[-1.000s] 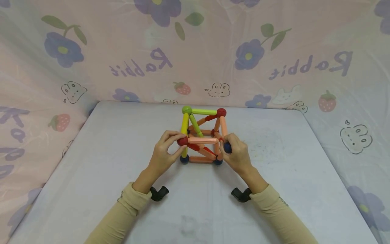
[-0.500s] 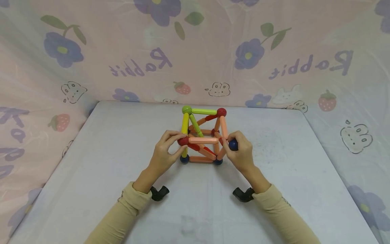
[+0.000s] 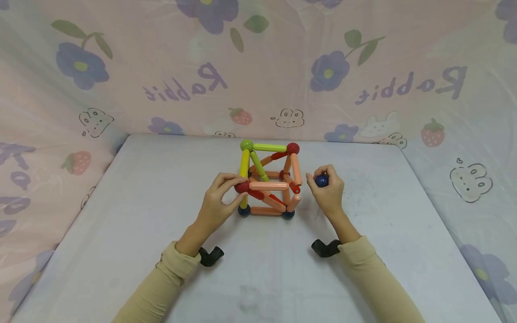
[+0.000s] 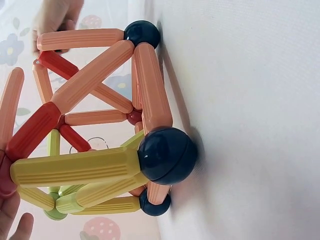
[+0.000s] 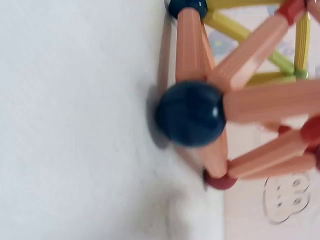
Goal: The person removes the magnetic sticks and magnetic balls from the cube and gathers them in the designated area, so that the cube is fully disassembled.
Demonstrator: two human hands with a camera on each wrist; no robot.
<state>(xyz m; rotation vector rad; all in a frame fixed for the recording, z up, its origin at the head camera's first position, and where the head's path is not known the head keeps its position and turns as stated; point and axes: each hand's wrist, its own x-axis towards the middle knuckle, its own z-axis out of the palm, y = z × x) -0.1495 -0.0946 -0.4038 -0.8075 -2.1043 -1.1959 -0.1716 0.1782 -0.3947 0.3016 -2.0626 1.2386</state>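
Note:
A cube-like frame of magnetic rods (image 3: 268, 185) and balls stands on the table, in pink, red, yellow and green. My left hand (image 3: 215, 202) pinches the red ball (image 3: 242, 186) at its near upper left corner. To the right of the frame, apart from it, my right hand (image 3: 332, 193) holds a dark blue magnetic ball (image 3: 322, 181) in curled fingers. At the near upper right corner, several rod ends, one a red rod tip (image 3: 296, 189), sit close together without a ball. In the right wrist view, a dark blue base ball (image 5: 190, 114) rests on the table; the right hand is out of that view.
The white table (image 3: 258, 278) stretches around the frame. Behind it hangs a pale curtain (image 3: 266, 67) with flowers and rabbits. Black curved pieces sit at both wrists, such as the left wrist piece (image 3: 211, 256).
My right hand has drawn the blue ball away from the frame's near upper right corner, to the right and slightly farther back. The left hand has kept its place on the red ball.

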